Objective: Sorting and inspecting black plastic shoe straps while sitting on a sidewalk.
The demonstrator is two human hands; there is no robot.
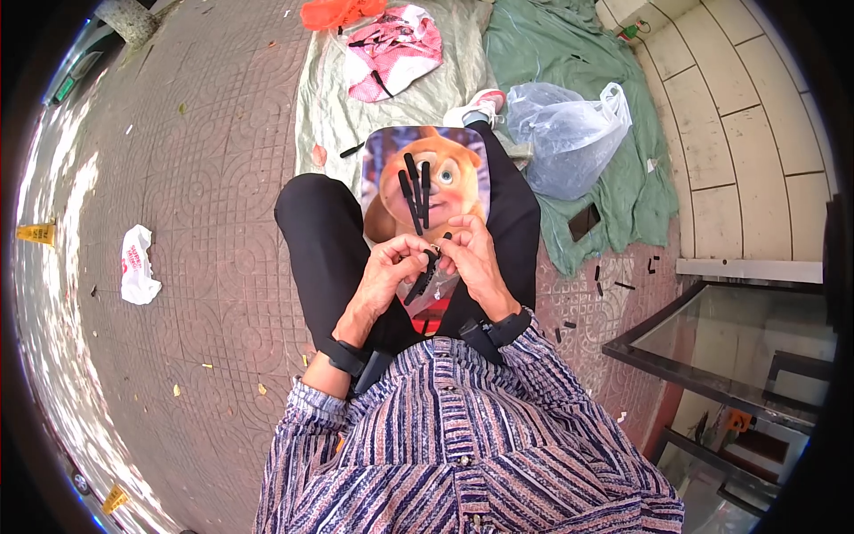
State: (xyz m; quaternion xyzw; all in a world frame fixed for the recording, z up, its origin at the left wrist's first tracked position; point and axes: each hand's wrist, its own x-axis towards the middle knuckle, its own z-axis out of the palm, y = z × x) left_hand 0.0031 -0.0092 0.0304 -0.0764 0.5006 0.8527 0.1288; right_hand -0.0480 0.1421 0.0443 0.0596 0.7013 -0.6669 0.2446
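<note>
A slender black stick-like piece [419,286] is sitting centre frame, slanting between the two hands just above the lap. The left hand [395,265] is pinching it between thumb and fingers; the right hand [475,261] is bringing its fingertips together at the upper end, exact grip too small to tell. This piece is looking mid-handling, not finished. Three similar loose black sticks [425,193] are lying on the board, just above the hands; whether they're done or waiting, can't tell.

A rounded board printed with an orange cartoon face [463,190] is resting between the dark-trousered knees. Further out, a crumpled pink-and-white cloth [396,58] is lying top centre on a pale silvery-green tarp [315,111]; a translucent plastic bag [569,133] is sitting upper right on a darker green tarp [645,151]. Patterned reddish paving [213,196] is filling the left; small black scraps [597,274] are littering the right, near a dark-framed glass door [712,343].
</note>
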